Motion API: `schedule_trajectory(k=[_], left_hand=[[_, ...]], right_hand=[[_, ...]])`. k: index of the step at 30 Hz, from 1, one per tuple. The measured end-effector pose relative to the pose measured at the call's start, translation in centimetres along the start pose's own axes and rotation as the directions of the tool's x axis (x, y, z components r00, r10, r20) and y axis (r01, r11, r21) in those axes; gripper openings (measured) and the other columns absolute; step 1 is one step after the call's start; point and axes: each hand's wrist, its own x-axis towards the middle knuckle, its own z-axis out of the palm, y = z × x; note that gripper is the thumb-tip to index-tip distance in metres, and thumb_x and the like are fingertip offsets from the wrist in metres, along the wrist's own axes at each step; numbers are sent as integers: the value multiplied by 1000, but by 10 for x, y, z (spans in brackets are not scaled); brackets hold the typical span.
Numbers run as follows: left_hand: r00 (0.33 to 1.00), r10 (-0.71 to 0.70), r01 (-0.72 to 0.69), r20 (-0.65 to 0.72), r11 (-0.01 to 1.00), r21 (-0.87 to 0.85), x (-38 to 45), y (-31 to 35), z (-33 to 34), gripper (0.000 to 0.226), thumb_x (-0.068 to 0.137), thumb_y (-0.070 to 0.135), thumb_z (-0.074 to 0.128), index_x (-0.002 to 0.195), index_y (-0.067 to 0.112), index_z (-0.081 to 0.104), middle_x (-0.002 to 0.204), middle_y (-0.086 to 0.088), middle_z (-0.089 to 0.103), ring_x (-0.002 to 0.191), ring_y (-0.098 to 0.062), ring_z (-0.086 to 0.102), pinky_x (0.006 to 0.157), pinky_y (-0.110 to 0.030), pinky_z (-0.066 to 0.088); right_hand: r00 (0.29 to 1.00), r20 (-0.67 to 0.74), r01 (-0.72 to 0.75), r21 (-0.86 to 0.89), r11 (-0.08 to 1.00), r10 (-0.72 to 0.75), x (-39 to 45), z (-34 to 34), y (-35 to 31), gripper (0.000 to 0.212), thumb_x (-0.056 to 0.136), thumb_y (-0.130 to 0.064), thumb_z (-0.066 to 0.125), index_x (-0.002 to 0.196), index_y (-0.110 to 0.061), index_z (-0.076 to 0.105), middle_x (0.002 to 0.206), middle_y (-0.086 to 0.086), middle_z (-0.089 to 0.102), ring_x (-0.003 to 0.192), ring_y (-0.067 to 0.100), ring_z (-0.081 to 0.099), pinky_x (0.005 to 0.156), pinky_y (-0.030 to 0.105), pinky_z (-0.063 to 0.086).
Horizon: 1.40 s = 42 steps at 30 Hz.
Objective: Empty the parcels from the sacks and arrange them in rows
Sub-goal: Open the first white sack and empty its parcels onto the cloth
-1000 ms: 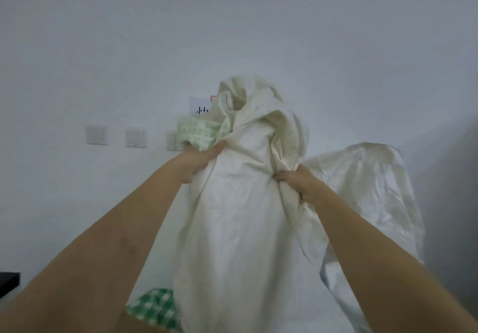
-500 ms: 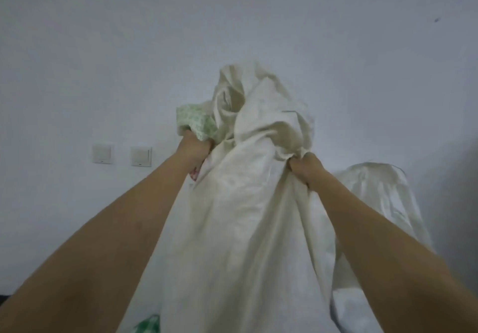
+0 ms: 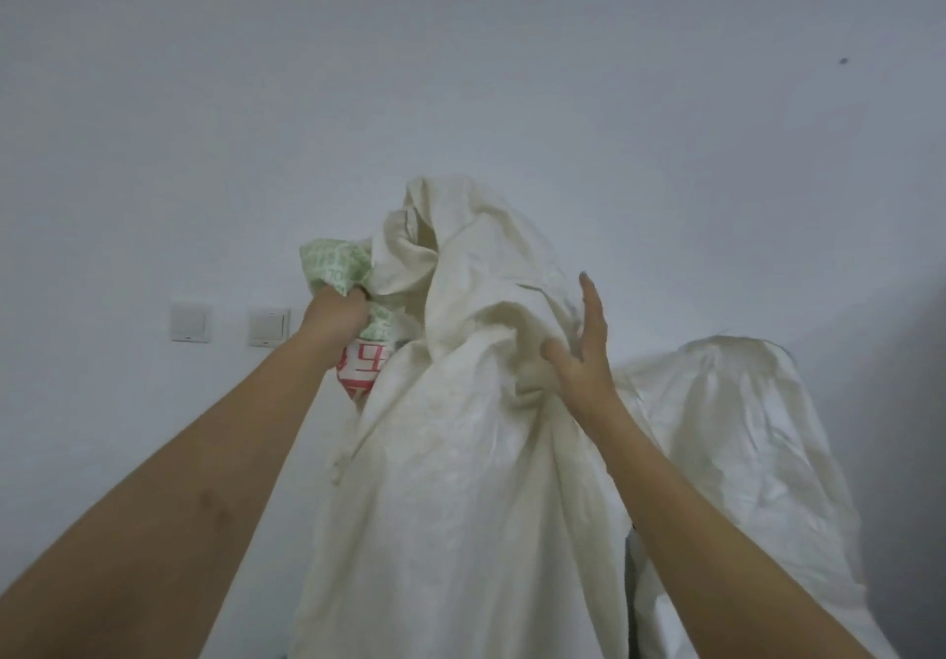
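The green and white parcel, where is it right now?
In the head view the green and white parcel is left of centre, gripped by the left hand against the cream sack, right of the wall switches.

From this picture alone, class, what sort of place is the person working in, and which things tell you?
Probably a plain indoor room: a bare white wall with switches, and woven sacks, one held up by the left hand, another behind.

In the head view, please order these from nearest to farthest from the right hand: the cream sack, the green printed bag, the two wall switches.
From the right hand:
1. Cream sack, touching it.
2. Green printed bag, beyond the sack, in the left hand.
3. Wall switches, far left on the wall.
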Motion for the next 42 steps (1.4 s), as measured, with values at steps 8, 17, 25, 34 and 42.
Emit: schedule_trajectory(k=[8,17,25,34,42], left_hand=[[998,-66,67,13,980,-186,-6,24,-7,43,98,31,35,128,3,47,111,-14,60,87,-27,62,69,-34,50],[980,5,58,-200,949,309,-23,-5,-10,61,93,37,53,140,9,26,142,-20,28,131,-37,30,102,-45,33],[959,-109,-27,260,881,472,-85,-31,25,92,70,88,35,148,46,13,155,-10,-29,141,-35,-29,112,-62,-6],[938,145,-169,315,984,50,-96,-30,44,47,81,59,55,118,30,57,129,1,54,122,-23,48,104,-38,40],[965,-147,197,216,952,-234,-81,-23,26,26,93,28,44,112,13,52,112,-9,61,105,-26,58,92,-37,47]], right_hand=[[983,36,-140,-483,865,179,5,6,5,29,93,-37,57,98,-9,64,91,6,65,91,28,63,75,36,50],[942,-31,-228,-787,573,333,0,-7,24,30,89,-45,57,88,-15,56,85,0,58,80,24,59,64,28,40],[962,-106,-237,-782,576,251,-9,-2,12,30,91,-34,50,101,-9,62,100,9,65,92,31,62,70,31,42],[933,145,-331,-9,943,329,3,21,-39,30,79,-34,68,77,-6,56,78,7,51,74,22,48,63,34,36],[789,273,-465,-322,825,551,-22,-25,16,138,50,-76,75,150,-39,-13,161,2,11,144,25,25,114,45,29]])
